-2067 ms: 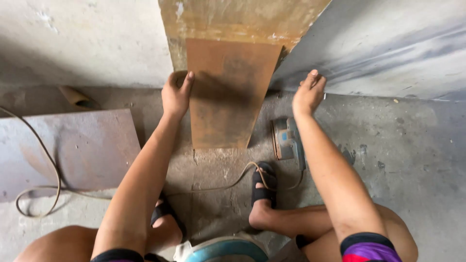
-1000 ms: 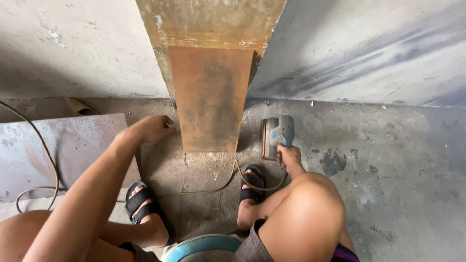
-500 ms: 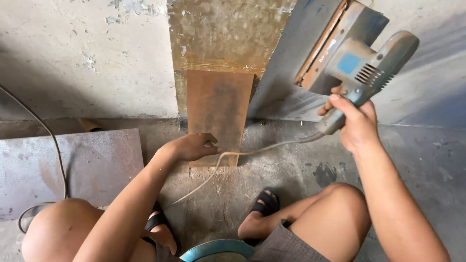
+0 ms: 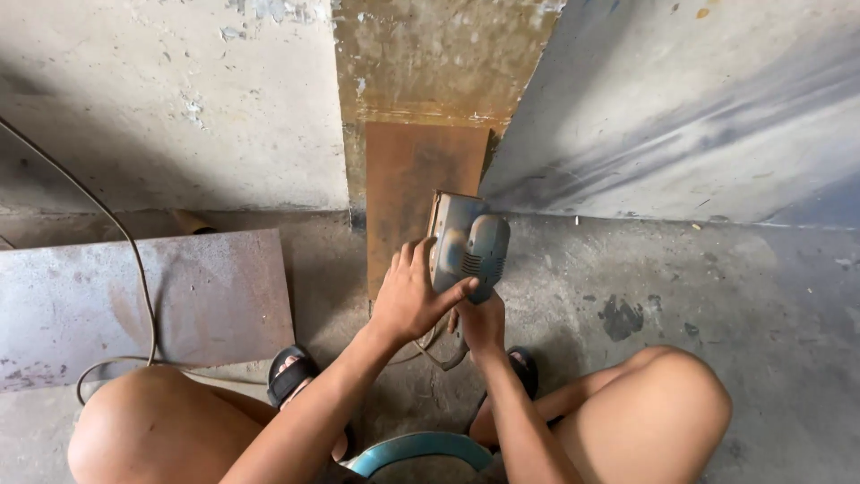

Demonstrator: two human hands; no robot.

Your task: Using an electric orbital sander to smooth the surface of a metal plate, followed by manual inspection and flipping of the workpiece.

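1. Half a second ago the right hand held the sander high up by the wall, and the left hand rested low on the rusty plate. Now the sander [image 4: 469, 246] is down low, right in front of the plate [image 4: 414, 193].
2. Both hands are now on the sander, so it looks ready to rub the plate.
3. The left hand [image 4: 414, 296] is wrapped over the left side of the sander. Its fingers are curled and its thumb lies across the vents. It is closed on the tool.
4. The right hand [image 4: 481, 324] is just under the sander, gripping the bottom end. It looks closed on the handle, but the handle is mostly hidden.
5. The two hands are close together, almost touching.
6. The plate stands upright, leaning on the wall. The sander's flat pad faces it. I cannot tell if the pad touches it yet.
7. A cord [image 4: 134, 269] loops over a grey sheet [image 4: 206, 296] lying on the floor at the left.
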